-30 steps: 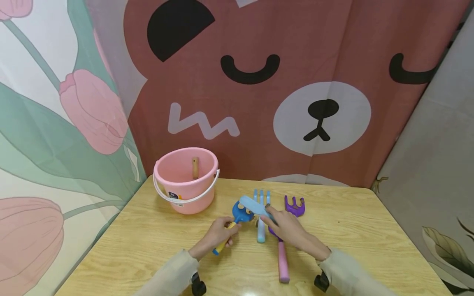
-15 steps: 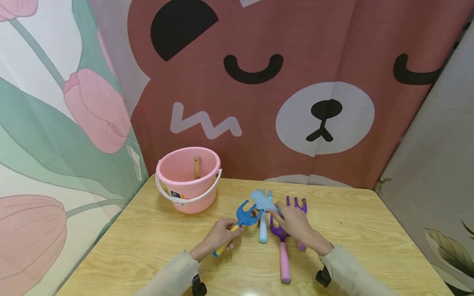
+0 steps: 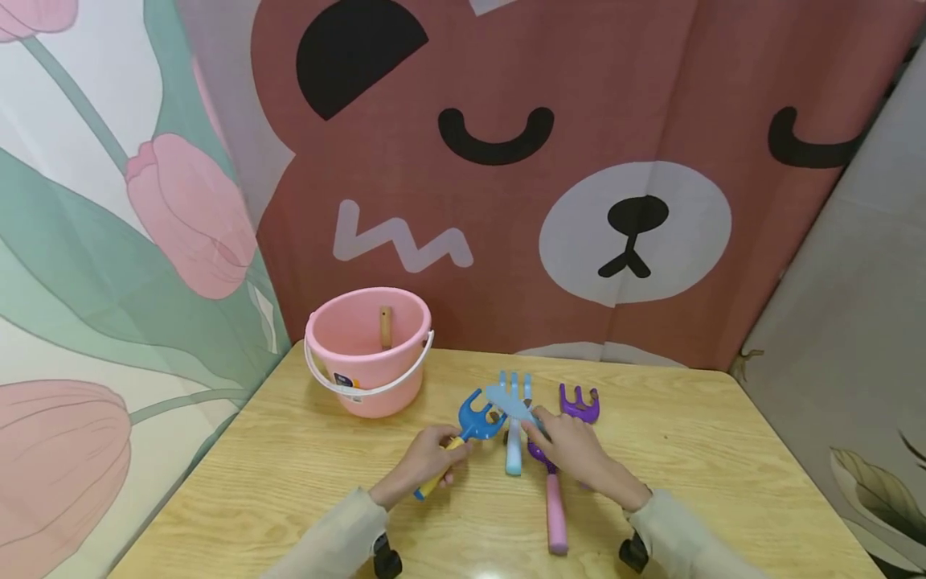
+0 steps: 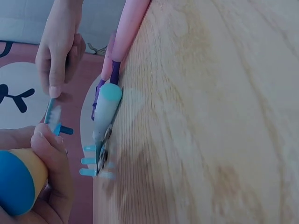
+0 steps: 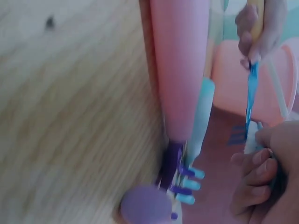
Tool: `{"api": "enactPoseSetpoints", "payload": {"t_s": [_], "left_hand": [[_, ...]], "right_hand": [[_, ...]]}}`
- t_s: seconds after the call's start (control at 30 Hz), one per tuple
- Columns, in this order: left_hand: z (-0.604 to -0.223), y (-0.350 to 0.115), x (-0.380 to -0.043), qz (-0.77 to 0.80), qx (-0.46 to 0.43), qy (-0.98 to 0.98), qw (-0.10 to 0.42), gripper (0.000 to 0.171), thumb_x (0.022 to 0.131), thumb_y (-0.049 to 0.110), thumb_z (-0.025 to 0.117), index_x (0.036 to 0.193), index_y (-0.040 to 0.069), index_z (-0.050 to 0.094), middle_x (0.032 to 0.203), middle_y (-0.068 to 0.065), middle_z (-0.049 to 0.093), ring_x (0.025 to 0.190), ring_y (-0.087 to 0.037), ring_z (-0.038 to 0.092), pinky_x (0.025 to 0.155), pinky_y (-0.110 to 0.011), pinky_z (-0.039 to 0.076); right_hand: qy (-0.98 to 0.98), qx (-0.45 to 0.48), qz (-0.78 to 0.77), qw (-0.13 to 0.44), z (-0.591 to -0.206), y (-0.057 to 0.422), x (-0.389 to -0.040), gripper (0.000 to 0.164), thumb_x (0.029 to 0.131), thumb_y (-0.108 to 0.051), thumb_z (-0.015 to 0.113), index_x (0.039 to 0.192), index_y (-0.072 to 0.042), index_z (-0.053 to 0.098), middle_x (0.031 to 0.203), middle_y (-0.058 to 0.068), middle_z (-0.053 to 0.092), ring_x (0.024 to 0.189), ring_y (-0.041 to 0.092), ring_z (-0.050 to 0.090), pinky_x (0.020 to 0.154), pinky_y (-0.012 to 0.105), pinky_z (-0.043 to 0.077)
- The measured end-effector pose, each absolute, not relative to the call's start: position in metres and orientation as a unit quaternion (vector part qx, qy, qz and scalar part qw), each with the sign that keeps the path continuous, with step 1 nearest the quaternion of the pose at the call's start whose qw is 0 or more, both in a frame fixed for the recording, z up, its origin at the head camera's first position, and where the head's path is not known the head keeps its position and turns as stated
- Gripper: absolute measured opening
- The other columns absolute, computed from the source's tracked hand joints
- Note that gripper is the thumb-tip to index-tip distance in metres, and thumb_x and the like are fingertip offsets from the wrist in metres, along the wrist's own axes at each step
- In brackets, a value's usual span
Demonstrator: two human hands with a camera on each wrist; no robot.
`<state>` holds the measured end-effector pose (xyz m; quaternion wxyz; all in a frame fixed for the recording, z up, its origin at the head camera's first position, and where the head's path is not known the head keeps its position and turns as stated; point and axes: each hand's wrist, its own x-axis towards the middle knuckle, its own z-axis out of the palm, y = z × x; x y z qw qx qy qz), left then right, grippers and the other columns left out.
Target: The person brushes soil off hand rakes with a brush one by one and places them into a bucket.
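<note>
My left hand (image 3: 427, 460) grips the yellow handle of a blue toy hand rake (image 3: 477, 421), held up and slanted to the right. A brown bit clings near its prongs. In my right hand (image 3: 581, 450) is a light-blue brush (image 3: 506, 400); its white bristles (image 4: 54, 115) face the rake's head in the left wrist view. The right wrist view has the bristles right at the prongs. Beneath lie a light-blue rake (image 3: 514, 450) and a purple rake with a pink handle (image 3: 555, 515), whose head is partly hidden by the right hand.
A pink bucket (image 3: 376, 366) with a white handle stands at the back left, a wooden handle (image 3: 386, 326) sticking up inside. Another purple rake (image 3: 581, 408) lies behind the right hand. Brown bits sit on the rakes. A printed curtain (image 3: 506, 305) hangs behind the wooden table (image 3: 687, 474).
The brush moved right from the blue rake's head, then back left towards it. The blue rake tilted slightly while the left hand kept its grip. The bucket stayed put.
</note>
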<state>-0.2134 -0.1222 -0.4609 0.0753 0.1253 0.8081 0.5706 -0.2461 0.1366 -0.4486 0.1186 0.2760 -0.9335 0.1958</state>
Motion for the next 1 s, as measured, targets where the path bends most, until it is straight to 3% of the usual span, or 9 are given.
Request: {"api": "enactPoseSetpoints", "payload": {"t_s": [0.13, 0.47, 0.7, 1.0], "left_hand": [[-0.463, -0.124, -0.214, 0.568, 0.118, 0.811, 0.072, 0.021, 0.097, 0.016, 0.065, 0.096, -0.005, 0.064, 0.073, -0.024, 0.061, 0.041, -0.008, 0.051, 0.039, -0.021, 0.044], [-0.459, -0.125, -0.216, 0.573, 0.112, 0.808, 0.073, 0.024, 0.096, 0.015, 0.066, 0.105, -0.007, 0.065, 0.073, -0.024, 0.062, 0.04, -0.008, 0.051, 0.038, -0.021, 0.044], [-0.455, -0.127, -0.218, 0.568, 0.108, 0.813, 0.066, 0.025, 0.097, 0.017, 0.065, 0.102, -0.007, 0.064, 0.076, -0.026, 0.064, 0.042, -0.008, 0.052, 0.039, -0.023, 0.046], [-0.451, -0.127, -0.22, 0.594, 0.1, 0.794, 0.077, 0.026, 0.098, 0.014, 0.064, 0.101, -0.012, 0.061, 0.072, -0.023, 0.063, 0.041, -0.008, 0.054, 0.04, -0.023, 0.047]], "right_hand": [[-0.942, 0.247, 0.194, 0.118, -0.448, 0.147, -0.249, 0.027, 0.099, -0.024, 0.061, 0.108, 0.001, 0.066, 0.051, -0.011, 0.034, 0.041, 0.002, 0.028, 0.038, 0.019, 0.022], [-0.943, 0.241, 0.197, 0.117, -0.453, 0.157, -0.25, 0.027, 0.099, -0.027, 0.061, 0.103, -0.001, 0.066, 0.051, -0.011, 0.035, 0.04, 0.002, 0.026, 0.038, 0.017, 0.021], [-0.944, 0.228, 0.21, 0.115, -0.451, 0.159, -0.248, 0.02, 0.098, -0.025, 0.063, 0.096, -0.005, 0.065, 0.053, -0.01, 0.038, 0.041, 0.003, 0.031, 0.038, 0.018, 0.024], [-0.942, 0.236, 0.217, 0.101, -0.454, 0.162, -0.245, 0.021, 0.098, -0.023, 0.063, 0.099, -0.002, 0.066, 0.054, -0.01, 0.037, 0.041, 0.001, 0.029, 0.038, 0.017, 0.022]]}}
